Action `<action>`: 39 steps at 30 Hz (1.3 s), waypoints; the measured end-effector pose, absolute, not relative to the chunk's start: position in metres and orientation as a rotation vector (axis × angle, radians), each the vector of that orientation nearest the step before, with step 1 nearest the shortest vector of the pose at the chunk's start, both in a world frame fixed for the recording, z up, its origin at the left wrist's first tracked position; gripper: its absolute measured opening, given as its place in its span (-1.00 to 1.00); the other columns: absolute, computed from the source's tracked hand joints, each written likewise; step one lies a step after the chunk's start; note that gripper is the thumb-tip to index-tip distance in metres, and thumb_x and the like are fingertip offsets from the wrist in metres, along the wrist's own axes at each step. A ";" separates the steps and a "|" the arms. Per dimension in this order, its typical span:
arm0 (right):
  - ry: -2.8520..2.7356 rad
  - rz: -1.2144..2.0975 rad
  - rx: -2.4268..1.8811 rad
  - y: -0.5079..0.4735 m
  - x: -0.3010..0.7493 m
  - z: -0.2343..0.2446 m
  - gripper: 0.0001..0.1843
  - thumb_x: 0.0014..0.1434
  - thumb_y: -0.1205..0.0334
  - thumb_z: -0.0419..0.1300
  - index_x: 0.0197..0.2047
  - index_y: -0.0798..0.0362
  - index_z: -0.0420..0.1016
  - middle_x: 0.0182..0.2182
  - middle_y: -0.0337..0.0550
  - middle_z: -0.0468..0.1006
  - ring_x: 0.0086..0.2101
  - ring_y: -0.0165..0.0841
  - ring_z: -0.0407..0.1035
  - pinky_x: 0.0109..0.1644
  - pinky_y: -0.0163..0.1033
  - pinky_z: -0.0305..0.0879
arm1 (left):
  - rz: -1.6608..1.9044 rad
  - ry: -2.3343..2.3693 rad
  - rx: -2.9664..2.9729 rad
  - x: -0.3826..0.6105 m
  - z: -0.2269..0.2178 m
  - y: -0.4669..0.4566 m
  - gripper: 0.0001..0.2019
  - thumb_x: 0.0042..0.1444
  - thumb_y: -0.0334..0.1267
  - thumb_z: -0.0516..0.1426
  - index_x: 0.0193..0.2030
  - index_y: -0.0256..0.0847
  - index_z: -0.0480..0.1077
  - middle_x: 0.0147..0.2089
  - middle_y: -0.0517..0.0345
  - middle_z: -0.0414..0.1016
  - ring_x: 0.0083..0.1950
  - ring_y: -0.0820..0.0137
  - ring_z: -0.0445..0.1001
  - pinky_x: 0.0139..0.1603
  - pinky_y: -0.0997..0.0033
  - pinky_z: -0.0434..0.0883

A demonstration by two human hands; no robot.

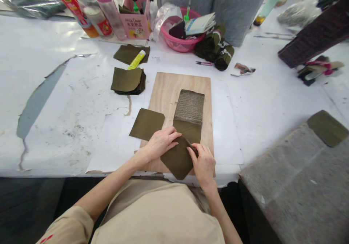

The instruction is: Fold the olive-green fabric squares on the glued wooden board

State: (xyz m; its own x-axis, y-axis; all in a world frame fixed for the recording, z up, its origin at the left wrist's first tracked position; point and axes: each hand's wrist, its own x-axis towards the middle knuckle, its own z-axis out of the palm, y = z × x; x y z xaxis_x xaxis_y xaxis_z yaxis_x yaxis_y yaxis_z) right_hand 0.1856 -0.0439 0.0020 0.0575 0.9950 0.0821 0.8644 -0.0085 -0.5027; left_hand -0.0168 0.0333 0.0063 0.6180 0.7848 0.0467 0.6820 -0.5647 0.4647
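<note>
Between my two hands I hold an olive-green fabric piece (177, 159), tilted over the near end of a wooden board (165, 91). My left hand (163, 141) pinches its upper left edge. Its right edge, which looks folded or doubled, is between the thumb and fingers of my right hand (204, 161). Just beyond lies another olive piece with a ribbed, greyish upper part (190, 106) and a plain lower part, flat on the board. Left of my left hand a flat olive square (147, 124) overlaps the board's edge.
A stack of olive pieces (127, 80) and a yellow glue tube (137, 59) lie at back left. Farther back stand a pink basket (180, 45), a pink box (136, 26) and bottles. Small thread snips (204, 63) lie near dark rolls (224, 57). A grey padded surface (297, 178) is at right.
</note>
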 end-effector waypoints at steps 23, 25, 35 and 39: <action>-1.905 0.280 -1.794 -0.047 0.183 -0.017 -0.73 0.34 0.17 0.07 -0.03 -0.03 0.56 -0.29 -0.15 0.48 -0.26 -0.37 0.35 -0.12 -0.28 0.26 | 0.342 1.031 2.840 -0.008 -0.009 0.017 -0.71 0.36 -0.36 -0.08 0.16 -0.24 0.26 -0.13 0.00 0.39 -0.12 0.30 0.40 -0.10 0.29 0.40; -1.905 0.239 -1.778 -0.047 0.184 -0.018 -0.73 0.33 0.17 0.08 -0.02 -0.04 0.56 -0.30 -0.16 0.47 -0.27 -0.39 0.34 -0.14 -0.30 0.26 | 0.354 1.028 2.882 -0.008 -0.009 0.017 -0.73 0.37 -0.35 -0.08 0.14 -0.26 0.27 -0.15 0.01 0.39 -0.14 0.31 0.40 -0.13 0.31 0.41; -1.948 0.205 -1.783 -0.047 0.183 -0.018 -0.71 0.35 0.25 0.04 -0.02 -0.08 0.57 -0.36 -0.19 0.45 -0.32 -0.43 0.33 -0.21 -0.34 0.23 | 0.200 1.045 2.970 -0.004 -0.003 0.018 -0.64 0.35 -0.40 -0.08 0.26 -0.26 0.14 -0.18 0.06 0.36 -0.19 0.33 0.39 -0.17 0.33 0.42; -1.954 0.200 -1.778 -0.047 0.184 -0.019 -0.71 0.35 0.25 0.04 -0.02 -0.08 0.57 -0.35 -0.19 0.46 -0.33 -0.43 0.32 -0.22 -0.34 0.23 | 0.220 1.080 2.956 -0.004 -0.003 0.016 -0.68 0.34 -0.42 -0.08 0.21 -0.33 0.19 -0.14 0.02 0.37 -0.14 0.31 0.39 -0.12 0.30 0.42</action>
State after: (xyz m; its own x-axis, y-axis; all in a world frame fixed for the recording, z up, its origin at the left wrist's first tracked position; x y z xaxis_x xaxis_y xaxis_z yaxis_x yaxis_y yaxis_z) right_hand 0.1839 -0.0470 -0.0191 -0.0338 0.9668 0.2534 0.8953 0.1420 -0.4223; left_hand -0.0036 0.0156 -0.0032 0.7559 0.6405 0.1354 0.6423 -0.7656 0.0358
